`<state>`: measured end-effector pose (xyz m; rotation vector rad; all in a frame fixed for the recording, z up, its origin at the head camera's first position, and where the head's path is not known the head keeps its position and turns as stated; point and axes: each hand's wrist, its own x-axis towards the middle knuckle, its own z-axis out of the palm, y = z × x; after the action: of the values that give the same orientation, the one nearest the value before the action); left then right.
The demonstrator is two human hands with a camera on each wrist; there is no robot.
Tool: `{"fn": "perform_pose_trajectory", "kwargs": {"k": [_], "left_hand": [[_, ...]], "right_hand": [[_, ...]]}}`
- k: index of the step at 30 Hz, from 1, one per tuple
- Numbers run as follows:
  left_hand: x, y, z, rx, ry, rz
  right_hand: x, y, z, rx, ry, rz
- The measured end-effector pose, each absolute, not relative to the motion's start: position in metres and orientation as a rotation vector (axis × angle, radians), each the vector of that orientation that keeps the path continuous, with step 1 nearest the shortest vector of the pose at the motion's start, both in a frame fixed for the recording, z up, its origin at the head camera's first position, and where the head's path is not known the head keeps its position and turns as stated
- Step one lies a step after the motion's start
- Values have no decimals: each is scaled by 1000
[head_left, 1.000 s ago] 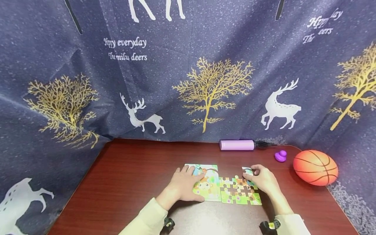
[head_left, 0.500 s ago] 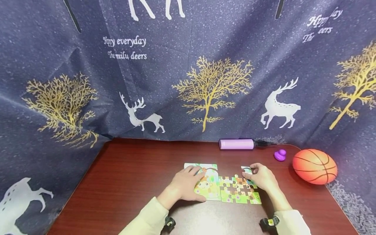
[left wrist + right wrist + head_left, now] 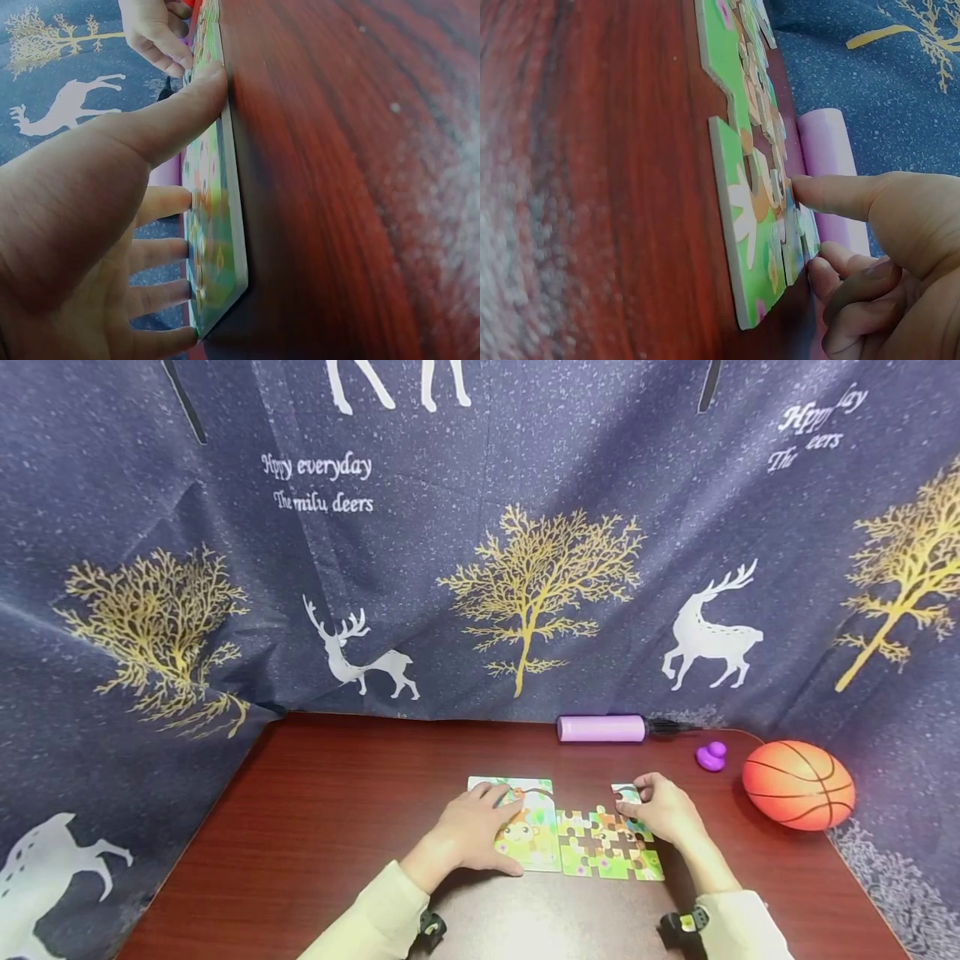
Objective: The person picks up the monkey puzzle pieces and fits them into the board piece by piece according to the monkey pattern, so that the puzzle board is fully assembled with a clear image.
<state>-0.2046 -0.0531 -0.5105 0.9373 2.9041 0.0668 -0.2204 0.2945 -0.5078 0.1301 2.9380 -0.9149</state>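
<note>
- At left, can read "Hppy everyday" above "The milu deers", in white on the dark blue cloth (image 3: 420, 552).
- On the reddish-brown counter (image 3: 337, 827), see the left hand (image 3: 474, 835) with fingers and thumb spread, resting on the puzzle board (image 3: 527, 842).
- Only from the left wrist, see the board's pale, thick edge, with the thumb lying over it and four separate fingertips at the far side.
- Near the cloth, see a lilac cylinder (image 3: 600, 728) with a dark, narrow end.
- Just beside the board, to its right, find the pieced puzzle (image 3: 618, 867), stepped along its top.
- From the right wrist, make out more clearly its gaps, cut edges and a white shape on a green piece.
- At its upper right, find a corner piece (image 3: 622, 792), pinched between thumb and finger of the right hand (image 3: 669, 814).
- Farther right, see a purple duck-shaped toy (image 3: 711, 757), then an orange basketball (image 3: 798, 785).
- Above the ball, can read "Hppy" and "eers", broken by a fold.
</note>
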Motion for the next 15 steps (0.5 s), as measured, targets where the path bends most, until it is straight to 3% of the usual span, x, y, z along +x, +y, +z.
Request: {"fn": "perform_pose_trajectory", "kwargs": {"k": [15], "left_hand": [[-204,-54,-509,934,2890,4]], "right_hand": [[-221,297,-512,54,2981,-895]]}}
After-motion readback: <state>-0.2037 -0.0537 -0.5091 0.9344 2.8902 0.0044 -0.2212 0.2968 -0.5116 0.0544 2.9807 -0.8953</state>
